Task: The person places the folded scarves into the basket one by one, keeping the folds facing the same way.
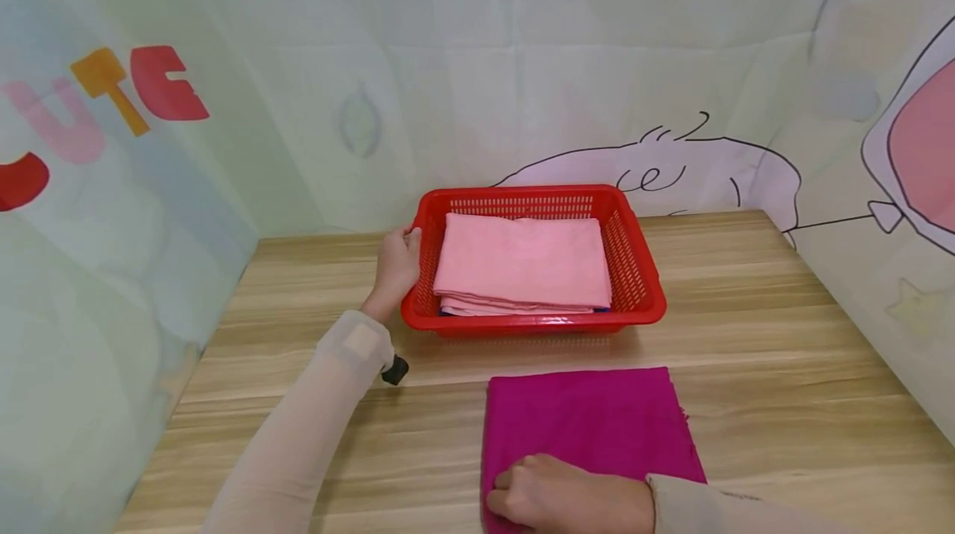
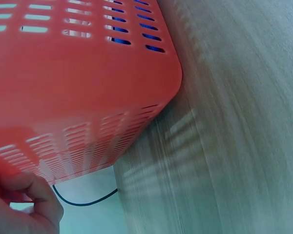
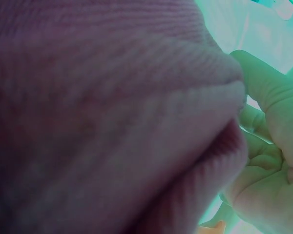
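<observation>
A red plastic basket (image 1: 533, 321) stands at the back of the table. My left hand (image 1: 399, 262) grips its left rim, with the thumb and a curled finger (image 2: 39, 192) at the perforated wall in the left wrist view. Folded pink cloths (image 1: 522, 260) lie stacked inside, with a little blue showing underneath. Nearer to me, a folded magenta cloth (image 1: 589, 414) lies flat. My right hand (image 1: 552, 497) is over its front left part, fingers loosely curled. In the right wrist view fabric covers most of the picture; no cloth shows between the fingers (image 3: 256, 122).
The wood-grain table (image 1: 783, 351) runs back to a printed curtain (image 1: 336, 103), which also hangs along both sides. Bare table surface shows left and right of the basket. A dark cable (image 2: 85, 203) curves behind the basket in the left wrist view.
</observation>
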### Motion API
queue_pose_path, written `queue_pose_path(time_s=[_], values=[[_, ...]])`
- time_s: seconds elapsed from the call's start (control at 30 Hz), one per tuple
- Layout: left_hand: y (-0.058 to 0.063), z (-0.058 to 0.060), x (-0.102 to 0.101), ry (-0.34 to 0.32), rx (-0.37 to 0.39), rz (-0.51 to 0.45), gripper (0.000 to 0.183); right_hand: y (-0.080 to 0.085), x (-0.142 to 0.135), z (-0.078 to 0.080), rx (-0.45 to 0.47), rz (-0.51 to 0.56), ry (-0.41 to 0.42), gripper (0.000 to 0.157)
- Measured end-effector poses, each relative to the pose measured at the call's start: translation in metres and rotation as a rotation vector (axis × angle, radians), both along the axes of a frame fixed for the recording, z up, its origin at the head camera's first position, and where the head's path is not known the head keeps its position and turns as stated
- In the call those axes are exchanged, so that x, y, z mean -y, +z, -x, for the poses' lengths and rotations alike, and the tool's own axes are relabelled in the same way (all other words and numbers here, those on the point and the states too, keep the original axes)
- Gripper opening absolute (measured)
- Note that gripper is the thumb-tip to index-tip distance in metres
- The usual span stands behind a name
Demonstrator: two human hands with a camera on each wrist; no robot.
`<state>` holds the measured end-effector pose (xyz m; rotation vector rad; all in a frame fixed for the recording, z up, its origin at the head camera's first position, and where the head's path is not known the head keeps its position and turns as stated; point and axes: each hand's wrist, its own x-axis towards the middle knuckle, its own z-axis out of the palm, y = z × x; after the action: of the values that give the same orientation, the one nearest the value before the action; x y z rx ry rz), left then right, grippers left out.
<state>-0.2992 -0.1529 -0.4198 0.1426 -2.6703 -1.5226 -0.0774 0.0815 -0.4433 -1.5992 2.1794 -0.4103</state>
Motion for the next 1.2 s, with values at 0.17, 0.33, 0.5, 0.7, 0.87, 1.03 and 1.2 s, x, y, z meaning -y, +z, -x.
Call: queue_pose_path(time_s=[0.17,0.33,0.5,0.7,0.87,1.03,1.2], values=[[-0.001,0.0,0.001,-0.002,-0.018,0.011,0.044,0.001,0.003,0.0,0.033,-0.01,0.001,0.028],[-0.001,-0.001,0.001,-0.008,-0.016,0.005,0.044,0.0,0.007,-0.001,0.011,-0.028,0.019,0.029],[0.0,-0.003,0.001,-0.009,-0.011,-0.004,0.044,-0.002,0.01,-0.001,-0.028,-0.016,0.045,0.027],[0.001,-0.002,0.001,-0.01,-0.012,0.002,0.045,-0.001,0.012,-0.001,-0.027,-0.011,0.045,0.025],[0.001,-0.002,0.001,-0.007,-0.007,0.007,0.045,0.0,0.013,-0.001,-0.028,-0.015,0.044,0.025],[0.002,-0.002,0.0,-0.006,-0.007,0.008,0.044,-0.002,0.012,-0.003,-0.048,-0.032,0.043,0.026],[0.001,-0.002,0.0,-0.004,-0.002,0.009,0.045,-0.001,0.009,-0.007,-0.094,-0.05,0.041,0.027]])
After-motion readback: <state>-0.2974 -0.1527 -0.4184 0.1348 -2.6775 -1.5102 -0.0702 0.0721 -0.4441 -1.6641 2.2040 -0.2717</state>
